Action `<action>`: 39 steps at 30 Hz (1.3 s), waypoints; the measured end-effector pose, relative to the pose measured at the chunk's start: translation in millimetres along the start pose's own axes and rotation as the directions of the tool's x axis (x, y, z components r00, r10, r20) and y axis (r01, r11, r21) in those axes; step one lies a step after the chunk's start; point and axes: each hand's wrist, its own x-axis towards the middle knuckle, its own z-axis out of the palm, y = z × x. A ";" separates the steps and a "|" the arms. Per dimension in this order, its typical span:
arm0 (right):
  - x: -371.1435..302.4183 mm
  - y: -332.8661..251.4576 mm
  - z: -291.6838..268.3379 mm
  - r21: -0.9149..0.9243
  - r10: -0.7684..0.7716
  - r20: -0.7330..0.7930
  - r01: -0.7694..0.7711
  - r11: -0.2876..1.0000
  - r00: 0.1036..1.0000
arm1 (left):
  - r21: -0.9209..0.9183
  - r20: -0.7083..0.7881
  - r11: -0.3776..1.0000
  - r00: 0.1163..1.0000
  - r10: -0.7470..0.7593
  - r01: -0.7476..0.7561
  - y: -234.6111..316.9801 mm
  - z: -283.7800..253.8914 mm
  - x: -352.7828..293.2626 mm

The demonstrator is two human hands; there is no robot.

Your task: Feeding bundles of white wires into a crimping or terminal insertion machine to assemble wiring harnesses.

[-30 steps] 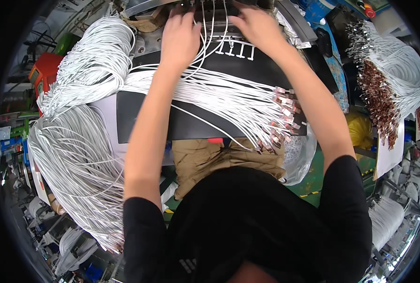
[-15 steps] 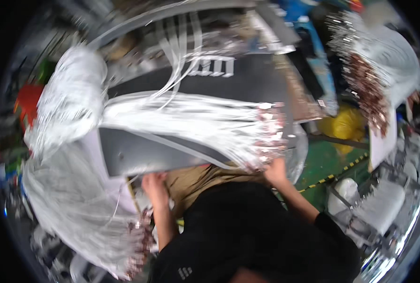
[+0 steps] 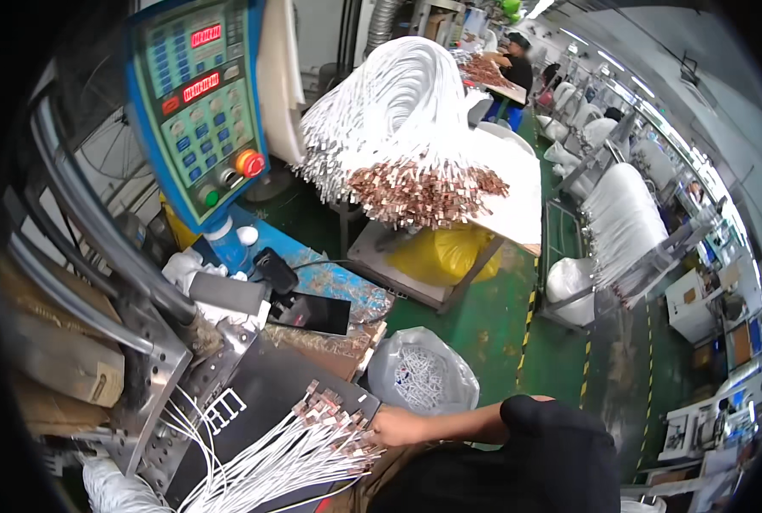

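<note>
Change of view: a second ago the camera looked straight down on both hands at the top of a black mat; now it has swung to the person's right and takes in the factory aisle, with only one hand in sight.
Control panel [image 3: 200, 103]: one blue box at upper left, with rows of small buttons, two red number displays and a red round knob.
Black mat [image 3: 253, 410]: one, lying on the tabletop at lower left, tilted in this view; earlier it filled the middle of the picture.
White cables [image 3: 287, 457]: a fan of many thin white wires spread over the mat, too many to count, each ending in a small copper-coloured terminal; the tips cluster just left of the hand.
Right hand [image 3: 395, 425]: the only hand visible, at the mat's right edge, curled and touching the terminal ends; whether it grips any cannot be told. Half a second ago both hands were low by the mat's near edge.
Left hand: out of view.
Clear bag [image 3: 423, 376]: one, on the green floor just above the hand, holding small white pieces.
Hanging bundle [image 3: 398, 128]: one large sheaf of white cables with copper tips, draped over a stand at centre top.
Yellow bag [image 3: 449, 248]: one, under that stand.
Other person [image 3: 516, 73]: one, far down the aisle.
</note>
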 end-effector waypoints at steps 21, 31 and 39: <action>14.8 31.9 -135.0 0.560 -0.174 0.330 -0.044 0.827 0.928 | 0.129 -0.109 0.921 0.918 0.382 -0.368 179.2 67.6 -52.3; 125.9 -153.8 -93.3 -0.255 -0.828 -0.009 0.799 0.544 0.561 | 0.403 0.701 0.326 0.518 0.491 -0.855 290.6 158.8 47.0; 135.0 -132.6 -82.4 0.274 -0.758 0.154 0.710 0.649 0.634 | 0.379 0.720 0.502 0.589 0.368 -0.777 279.7 105.6 114.7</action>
